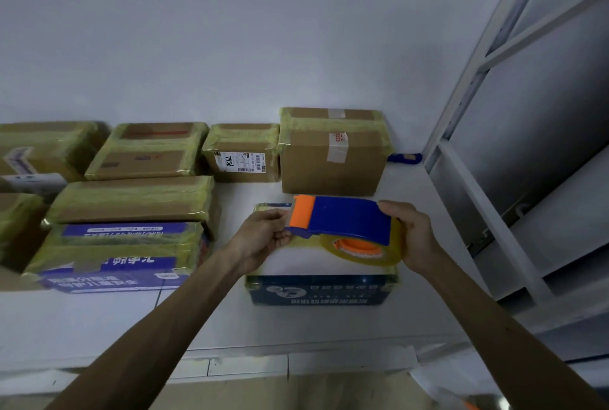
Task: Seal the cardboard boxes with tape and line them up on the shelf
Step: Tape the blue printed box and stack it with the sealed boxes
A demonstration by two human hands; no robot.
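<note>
A blue and orange tape dispenser [342,220] with a roll of clear yellowish tape [362,253] hovers over a white-topped, dark blue box [316,287] on the white shelf [230,320]. My right hand [412,235] grips the dispenser's rear end and the roll. My left hand [263,238] pinches its orange front end, where the tape comes out. Yellowish tape shows along the blue box's edges.
Several taped cardboard boxes line the wall: a tall brown one [333,152], a small labelled one [242,154], flat ones [148,150] and a blue-printed one [115,258] at left. A blue object [405,158] lies behind the tall box. Metal shelf uprights [478,56] stand at right.
</note>
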